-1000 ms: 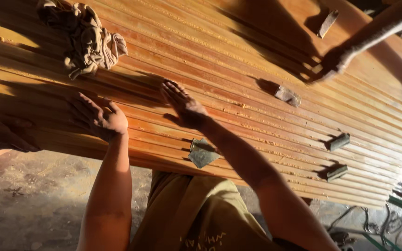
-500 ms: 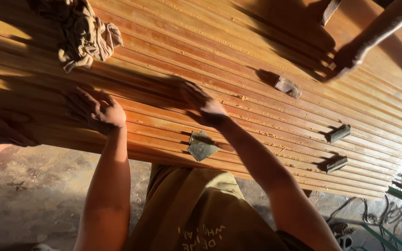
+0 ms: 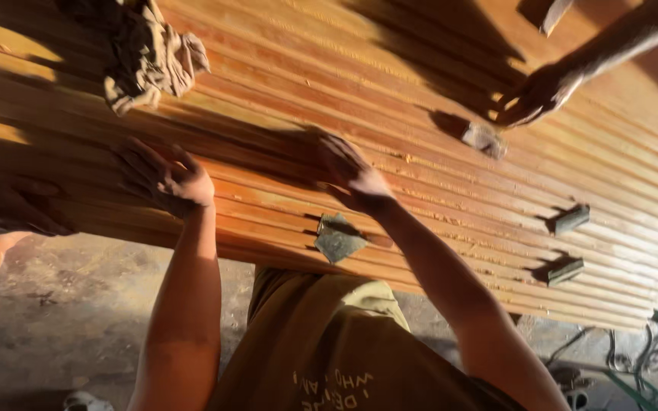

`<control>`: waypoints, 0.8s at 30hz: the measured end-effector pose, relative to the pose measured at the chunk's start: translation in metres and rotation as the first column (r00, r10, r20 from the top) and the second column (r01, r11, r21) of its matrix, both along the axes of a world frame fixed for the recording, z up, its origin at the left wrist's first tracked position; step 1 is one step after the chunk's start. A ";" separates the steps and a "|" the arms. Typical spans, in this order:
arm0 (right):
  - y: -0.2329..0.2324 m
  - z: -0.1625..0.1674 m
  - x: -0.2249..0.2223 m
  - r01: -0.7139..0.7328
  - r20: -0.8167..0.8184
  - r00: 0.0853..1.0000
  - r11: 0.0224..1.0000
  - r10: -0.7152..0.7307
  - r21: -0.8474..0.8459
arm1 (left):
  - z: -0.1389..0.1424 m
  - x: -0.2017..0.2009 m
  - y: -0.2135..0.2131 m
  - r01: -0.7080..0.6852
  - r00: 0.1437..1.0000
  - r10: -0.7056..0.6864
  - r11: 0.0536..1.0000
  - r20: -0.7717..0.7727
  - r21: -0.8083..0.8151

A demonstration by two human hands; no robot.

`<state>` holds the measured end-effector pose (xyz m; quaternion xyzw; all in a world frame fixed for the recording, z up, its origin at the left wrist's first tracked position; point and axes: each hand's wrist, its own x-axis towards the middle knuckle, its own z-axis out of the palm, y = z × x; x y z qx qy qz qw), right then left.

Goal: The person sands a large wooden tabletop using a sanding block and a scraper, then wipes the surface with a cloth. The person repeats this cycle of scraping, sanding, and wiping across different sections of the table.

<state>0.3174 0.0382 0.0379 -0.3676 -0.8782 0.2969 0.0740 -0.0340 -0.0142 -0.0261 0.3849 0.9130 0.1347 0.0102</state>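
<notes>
Slats (image 3: 436,114): long wooden strips laid side by side on the worktop, long axis running upper left to lower right. Left hand (image 3: 165,176) and right hand (image 3: 348,176) both lie open and flat on them near the close edge, right hand nearer the sandpaper scrap (image 3: 336,237). Rag (image 3: 150,57) lies beyond the left hand; a co-worker's hand (image 3: 535,95) rests far right.

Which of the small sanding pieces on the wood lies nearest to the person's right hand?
The flat grey-green piece at the near edge, just below the right hand; the other three lie farther right.
</notes>
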 end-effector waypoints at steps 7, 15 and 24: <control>-0.009 0.014 0.009 -0.040 0.405 0.914 0.991 -0.015 0.129 | 0.008 0.004 0.002 0.005 0.995 0.002 0.997 -0.095 0.077; -0.005 0.007 0.011 0.004 0.118 0.993 0.997 -0.014 0.077 | 0.003 0.003 -0.001 0.041 0.996 -0.037 0.997 -0.076 0.058; 0.004 -0.013 -0.056 0.022 0.283 0.959 0.996 0.003 -0.086 | 0.002 0.007 -0.007 0.039 0.986 -0.024 0.995 -0.164 0.090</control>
